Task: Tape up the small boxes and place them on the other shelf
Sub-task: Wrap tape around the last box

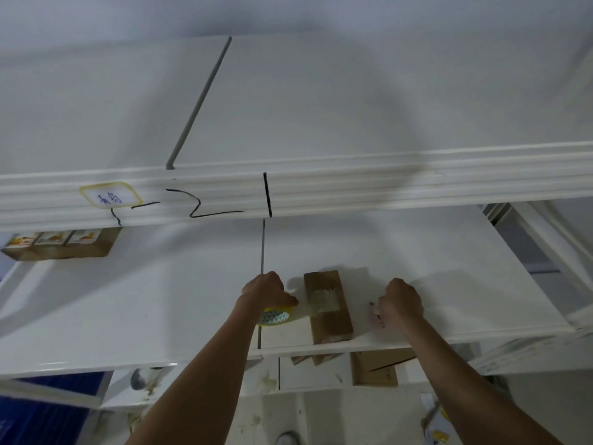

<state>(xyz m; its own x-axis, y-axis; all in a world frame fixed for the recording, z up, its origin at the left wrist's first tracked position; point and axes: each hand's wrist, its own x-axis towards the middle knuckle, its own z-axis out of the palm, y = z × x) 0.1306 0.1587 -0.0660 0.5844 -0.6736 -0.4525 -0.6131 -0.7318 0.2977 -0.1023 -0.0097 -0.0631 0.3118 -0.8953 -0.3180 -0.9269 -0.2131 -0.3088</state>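
Observation:
A small brown cardboard box (330, 319) lies on the white middle shelf (160, 300), near its front edge, with a strip of clear tape across its top. Just left of the box, my left hand (264, 290) grips a roll of clear tape with a yellow core (276, 316), and a band of tape runs from the roll to the box top. On the other side of the box, my right hand (401, 300) is curled into a fist above the shelf; something small and dark shows at its fingers, too blurred to name.
The upper shelf's thick white front beam (353, 187) carries black marker lines and a taped label (110, 199). Brown boxes with printed labels (61, 244) sit far left under it. More cardboard boxes (375, 367) lie on the lower shelf. A white upright frame (545, 239) stands right.

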